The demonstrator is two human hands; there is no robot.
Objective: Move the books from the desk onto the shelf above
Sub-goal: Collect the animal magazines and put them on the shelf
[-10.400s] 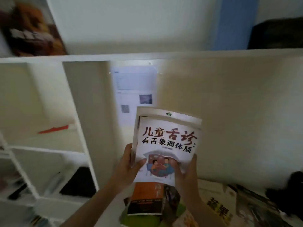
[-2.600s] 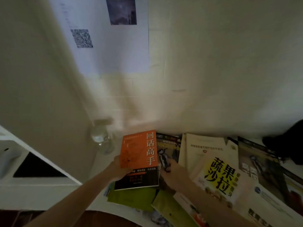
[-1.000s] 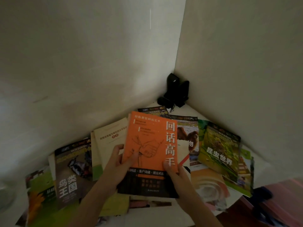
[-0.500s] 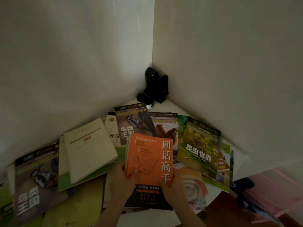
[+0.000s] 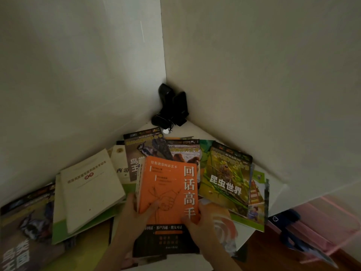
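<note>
Lower centre of frame: orange book (image 5: pixel 168 194) gripped by both hands, left hand (image 5: pixel 134 218) on its left edge, right hand (image 5: pixel 201 223) on its lower right, above scattered books (image 5: pixel 88 188) covering the desk (image 5: pixel 277 190).

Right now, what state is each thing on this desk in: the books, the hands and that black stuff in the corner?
Orange book: closed, front cover up, gripped at both sides.
Left hand: clasping the orange book's left edge.
Right hand: clasping its lower right part.
Cream book: closed, lying flat on other books.
Insect book: closed, flat, cover up.
Bird book: closed, partly covered by the orange book.
Black speakers: upright in the corner.
</note>
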